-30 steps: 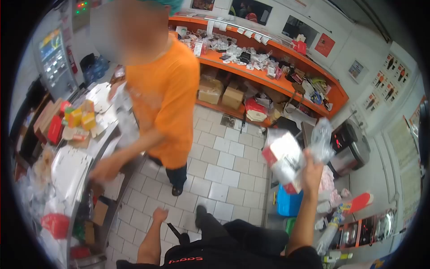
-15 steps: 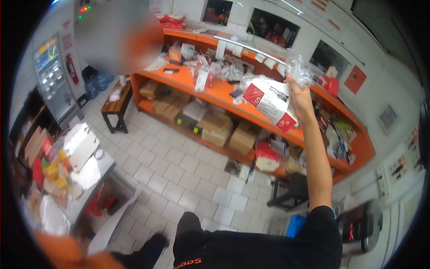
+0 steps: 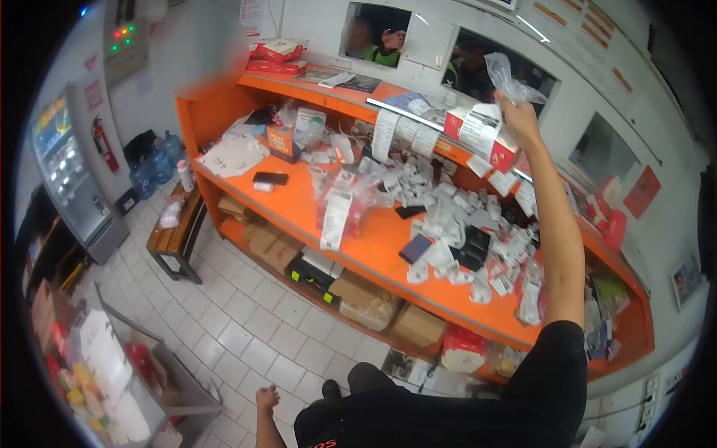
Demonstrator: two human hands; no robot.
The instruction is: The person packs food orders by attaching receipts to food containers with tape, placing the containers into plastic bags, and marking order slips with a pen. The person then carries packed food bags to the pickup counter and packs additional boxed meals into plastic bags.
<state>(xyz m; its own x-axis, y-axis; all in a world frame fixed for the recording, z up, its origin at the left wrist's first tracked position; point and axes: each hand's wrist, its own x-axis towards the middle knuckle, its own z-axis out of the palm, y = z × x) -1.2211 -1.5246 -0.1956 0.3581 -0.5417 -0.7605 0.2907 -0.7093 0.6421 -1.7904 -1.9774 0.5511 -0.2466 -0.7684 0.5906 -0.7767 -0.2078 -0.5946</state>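
Observation:
My right hand (image 3: pixel 517 118), arm stretched out, is closed around the gathered top of a clear plastic bag (image 3: pixel 508 78). Inside the bag is a red-and-white cardboard box (image 3: pixel 503 155) with a printed receipt (image 3: pixel 479 128) on its side. The box is at the counter's upper ledge (image 3: pixel 441 128), by a service window; whether it touches the ledge I cannot tell. Low beside my body, my left hand (image 3: pixel 267 398) has loosely curled fingers, with nothing visible in them.
Below the ledge, an orange counter (image 3: pixel 299 205) carries crumpled receipts, a bagged red package (image 3: pixel 345 216) and a dark phone (image 3: pixel 415 249). Cardboard boxes (image 3: pixel 366 299) fill its lower shelf. A wooden bench (image 3: pixel 178 231) stands left; people are behind the windows.
My right hand has carried the bagged box forward and up, from in front of the counter to the upper ledge. The view is closer to the counter, and my left hand has appeared.

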